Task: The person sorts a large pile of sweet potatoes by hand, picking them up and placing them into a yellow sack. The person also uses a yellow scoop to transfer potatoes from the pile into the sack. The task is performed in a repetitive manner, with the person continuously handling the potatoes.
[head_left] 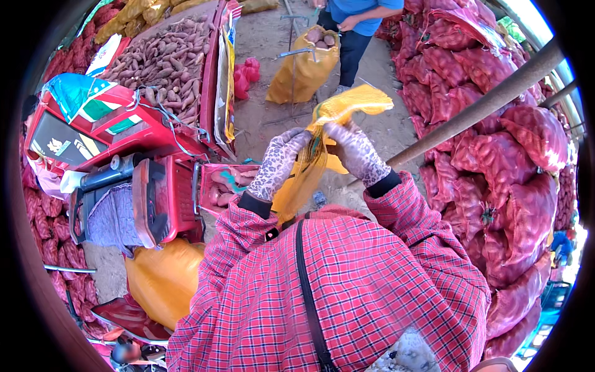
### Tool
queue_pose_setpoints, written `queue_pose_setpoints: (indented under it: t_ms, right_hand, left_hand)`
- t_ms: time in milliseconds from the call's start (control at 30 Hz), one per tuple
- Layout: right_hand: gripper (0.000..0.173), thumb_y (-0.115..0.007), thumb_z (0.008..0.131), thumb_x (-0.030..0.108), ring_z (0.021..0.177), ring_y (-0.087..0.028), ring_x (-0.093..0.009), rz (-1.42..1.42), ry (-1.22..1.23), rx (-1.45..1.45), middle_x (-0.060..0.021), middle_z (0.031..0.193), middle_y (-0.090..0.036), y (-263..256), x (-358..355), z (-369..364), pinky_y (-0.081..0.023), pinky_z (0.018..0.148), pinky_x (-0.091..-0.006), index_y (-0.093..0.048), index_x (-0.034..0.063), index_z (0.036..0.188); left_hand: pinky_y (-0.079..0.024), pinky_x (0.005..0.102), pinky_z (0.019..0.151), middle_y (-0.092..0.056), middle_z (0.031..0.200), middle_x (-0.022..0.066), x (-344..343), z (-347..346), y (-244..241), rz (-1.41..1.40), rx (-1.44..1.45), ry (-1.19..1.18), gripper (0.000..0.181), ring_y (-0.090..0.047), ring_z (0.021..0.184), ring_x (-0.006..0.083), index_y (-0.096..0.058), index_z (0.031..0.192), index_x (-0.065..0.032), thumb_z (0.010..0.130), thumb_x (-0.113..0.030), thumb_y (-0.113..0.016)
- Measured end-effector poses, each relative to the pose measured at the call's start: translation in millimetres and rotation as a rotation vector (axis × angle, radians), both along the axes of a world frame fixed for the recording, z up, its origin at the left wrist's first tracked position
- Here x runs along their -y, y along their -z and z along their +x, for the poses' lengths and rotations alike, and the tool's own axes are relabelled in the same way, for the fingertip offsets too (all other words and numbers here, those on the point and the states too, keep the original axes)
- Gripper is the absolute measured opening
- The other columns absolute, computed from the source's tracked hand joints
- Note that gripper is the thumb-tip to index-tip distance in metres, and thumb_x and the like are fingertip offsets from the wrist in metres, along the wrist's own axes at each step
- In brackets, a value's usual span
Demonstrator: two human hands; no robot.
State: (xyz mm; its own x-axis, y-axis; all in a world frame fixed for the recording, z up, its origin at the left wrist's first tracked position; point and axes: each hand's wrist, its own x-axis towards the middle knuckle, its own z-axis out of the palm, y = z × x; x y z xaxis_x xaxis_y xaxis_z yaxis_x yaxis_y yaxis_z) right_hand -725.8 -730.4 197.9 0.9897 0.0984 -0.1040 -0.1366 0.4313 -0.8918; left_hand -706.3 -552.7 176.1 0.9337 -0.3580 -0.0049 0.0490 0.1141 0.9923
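Both my hands wear leopard-print gloves and hold up a yellow mesh sack in front of my chest. My left hand grips its left side, fingers closed on the mesh. On the right side, my right hand pinches the bunched fabric near the top, and a loose end flops over to the right. The sack hangs narrow and looks empty. Beyond it, a full yellow mesh sack of sweet potatoes stands upright against a metal stand.
A person in a blue shirt stands by the full sack. Sweet potatoes fill a red cart bed at left, behind its seat. Red mesh sacks are piled at right; a metal pole slants across them.
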Motion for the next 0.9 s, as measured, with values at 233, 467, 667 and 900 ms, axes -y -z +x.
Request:
queue_pose_setpoints:
  t_ms: [233, 467, 667, 900]
  right_hand:
    - [0.034, -0.063, 0.085, 0.015, 0.092, -0.060, -0.015, -0.320, -0.048, 0.063, -0.0056, 0.104, -0.063, 32, 13, 9, -0.050, 0.081, -0.0295, -0.056, 0.0009, 0.114]
    - [0.078, -0.069, 0.071, 0.023, 0.121, -0.049, -0.035, -1.575, 0.057, 0.308, -0.0243, 0.130, -0.049, 70, 100, 11, -0.038, 0.102, -0.0391, -0.036, -0.0024, 0.137]
    - [0.068, -0.068, 0.072, 0.016, 0.117, -0.050, -0.037, -1.359, -0.277, 0.865, -0.0216, 0.124, -0.053, -7, -13, 49, -0.036, 0.103, -0.0426, -0.042, 0.0038, 0.134]
    - [0.042, -0.066, 0.079, 0.021, 0.093, -0.064, -0.031, -1.016, -0.711, 0.323, -0.0203, 0.098, -0.066, 29, 28, 137, -0.049, 0.082, -0.0371, -0.059, 0.0001, 0.114]
  left_hand:
    - [-0.045, 0.0277, 0.078, -0.063, 0.089, 0.0058, -16, 8, 11, -0.040, 0.015, -0.410, 0.024, -0.057, 0.085, 0.0131, -0.065, 0.100, -0.0012, 0.092, -0.022, -0.054]
    - [-0.048, 0.0319, 0.075, -0.066, 0.086, 0.0073, -91, 50, 33, 0.034, 0.062, -0.464, 0.027, -0.062, 0.080, 0.0191, -0.065, 0.100, -0.0013, 0.092, -0.024, -0.053]
    - [-0.048, 0.0401, 0.079, -0.065, 0.093, 0.0204, -26, 25, 21, 0.490, 0.157, -0.015, 0.034, -0.063, 0.090, 0.0337, -0.064, 0.103, -0.0011, 0.089, -0.031, -0.057]
    - [-0.047, 0.0416, 0.086, -0.064, 0.100, 0.0220, -58, 50, 54, 0.883, 0.366, -0.119, 0.036, -0.061, 0.097, 0.0366, -0.060, 0.109, 0.0019, 0.086, -0.025, -0.059]
